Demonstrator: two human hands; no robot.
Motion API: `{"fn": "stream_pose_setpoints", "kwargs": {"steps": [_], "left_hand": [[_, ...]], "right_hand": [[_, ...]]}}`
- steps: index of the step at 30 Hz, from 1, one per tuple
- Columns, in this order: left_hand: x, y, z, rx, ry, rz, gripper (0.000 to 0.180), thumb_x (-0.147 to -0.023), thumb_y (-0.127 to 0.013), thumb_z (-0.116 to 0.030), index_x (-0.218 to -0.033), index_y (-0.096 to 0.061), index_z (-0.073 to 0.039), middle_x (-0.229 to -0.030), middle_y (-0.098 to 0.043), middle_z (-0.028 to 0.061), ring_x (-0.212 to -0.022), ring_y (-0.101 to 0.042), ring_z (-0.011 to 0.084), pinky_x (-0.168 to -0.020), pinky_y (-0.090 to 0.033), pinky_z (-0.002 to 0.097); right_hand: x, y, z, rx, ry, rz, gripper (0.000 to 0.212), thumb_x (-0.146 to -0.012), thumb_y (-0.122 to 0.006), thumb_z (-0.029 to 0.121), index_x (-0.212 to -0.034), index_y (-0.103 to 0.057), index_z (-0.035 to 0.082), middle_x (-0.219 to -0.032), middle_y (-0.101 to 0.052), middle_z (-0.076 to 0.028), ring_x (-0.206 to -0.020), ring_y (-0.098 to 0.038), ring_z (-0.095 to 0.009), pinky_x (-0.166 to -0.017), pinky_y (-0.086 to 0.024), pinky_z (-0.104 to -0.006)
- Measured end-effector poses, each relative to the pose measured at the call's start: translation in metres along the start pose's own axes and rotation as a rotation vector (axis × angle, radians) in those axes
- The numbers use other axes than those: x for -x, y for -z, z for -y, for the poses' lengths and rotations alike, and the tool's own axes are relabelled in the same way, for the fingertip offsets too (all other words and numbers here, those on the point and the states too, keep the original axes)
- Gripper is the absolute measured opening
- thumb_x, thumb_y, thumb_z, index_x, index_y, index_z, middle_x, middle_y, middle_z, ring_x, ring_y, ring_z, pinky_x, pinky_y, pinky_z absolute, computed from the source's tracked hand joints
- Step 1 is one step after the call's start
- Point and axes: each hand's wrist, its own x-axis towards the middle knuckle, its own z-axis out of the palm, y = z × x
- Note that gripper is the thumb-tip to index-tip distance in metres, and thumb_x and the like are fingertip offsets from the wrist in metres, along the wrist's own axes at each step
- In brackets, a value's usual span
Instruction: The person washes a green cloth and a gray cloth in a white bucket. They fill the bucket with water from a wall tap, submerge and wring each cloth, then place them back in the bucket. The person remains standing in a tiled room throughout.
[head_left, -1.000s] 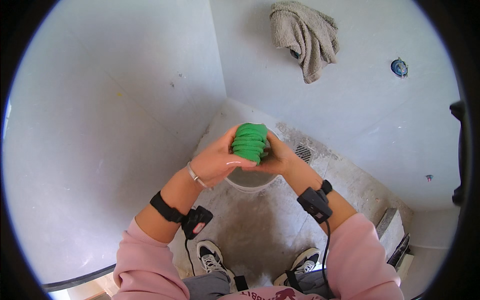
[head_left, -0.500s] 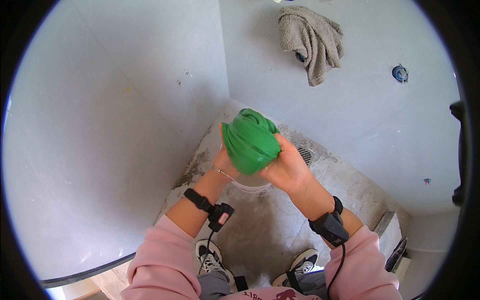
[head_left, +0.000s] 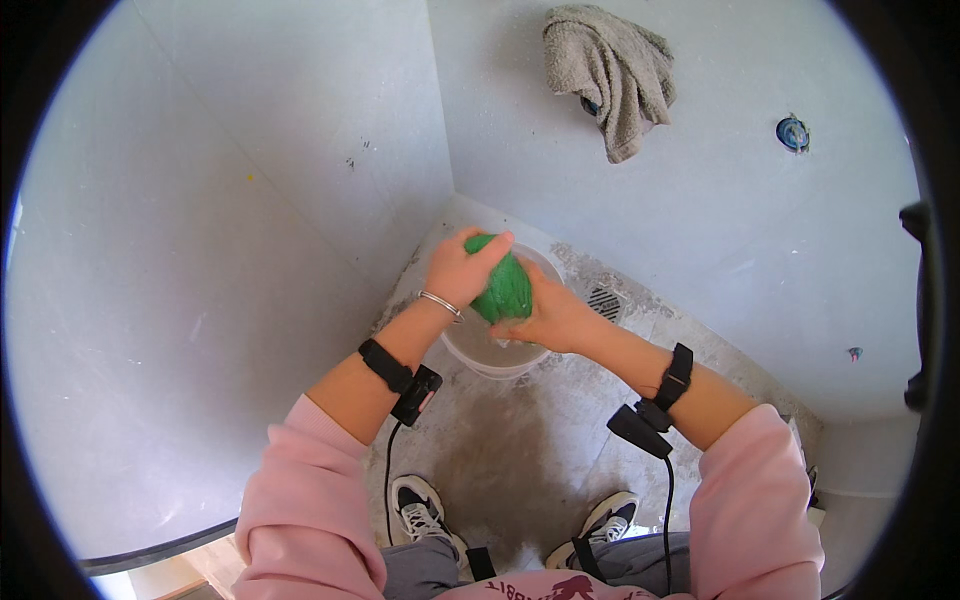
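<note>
A wet green cloth (head_left: pixel 503 291), bunched into a tight wad, is squeezed between my two hands. My left hand (head_left: pixel 466 268) wraps over its upper left side, with the thumb across the top. From the right and below, my right hand (head_left: pixel 548 312) grips it, fingers curled under the lower end. Both hands hold the cloth over a white bucket (head_left: pixel 492 368) of cloudy water on the floor. The hands and cloth hide the middle of the bucket's opening.
A floor drain grate (head_left: pixel 604 303) lies right of the bucket. On the far wall hang a grey-brown towel (head_left: pixel 612 75) and a round blue fitting (head_left: pixel 793 134). A smooth pale wall (head_left: pixel 220 330) rises at my left. My shoes (head_left: pixel 425 515) stand on the damp, stained floor.
The cloth has gone from a loose, full bundle to a narrow, compressed wad. My left hand has come over its top, and my right hand has closed around its lower side.
</note>
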Motion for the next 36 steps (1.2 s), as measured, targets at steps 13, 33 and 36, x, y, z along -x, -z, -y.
{"fn": "stream_pose_setpoints", "kwargs": {"steps": [13,33,36], "left_hand": [[0.005,-0.004,-0.006,0.530,0.271,0.294,0.038,-0.080,-0.068,-0.037,-0.101,-0.059,-0.007,-0.097,-0.058,0.0040,-0.093,-0.056,0.0127,-0.077,-0.047,0.0305],[0.004,0.011,-0.031,1.270,0.117,0.325,0.032,-0.091,-0.049,-0.041,-0.102,-0.056,-0.011,-0.096,-0.060,0.0033,-0.092,-0.058,0.0143,-0.080,-0.049,0.0301],[0.005,0.030,-0.052,0.959,0.237,0.345,0.031,-0.093,-0.043,-0.037,-0.107,-0.053,-0.011,-0.104,-0.058,0.0028,-0.096,-0.057,0.0152,-0.083,-0.048,0.0304]], "right_hand": [[-0.009,-0.004,-0.028,0.309,0.286,-0.391,0.073,-0.062,-0.077,0.011,-0.125,-0.039,0.007,-0.109,-0.051,-0.016,-0.096,-0.054,-0.034,-0.085,-0.044,-0.0423],[-0.041,0.033,0.061,-0.207,0.656,-0.557,0.036,-0.065,-0.068,0.003,-0.097,-0.055,0.011,-0.103,-0.060,-0.008,-0.087,-0.059,-0.024,-0.076,-0.048,-0.0304],[-0.051,0.050,0.071,-0.050,0.823,-0.391,0.035,-0.059,-0.069,0.003,-0.092,-0.058,0.012,-0.105,-0.060,-0.008,-0.088,-0.059,-0.029,-0.075,-0.049,-0.0334]]}}
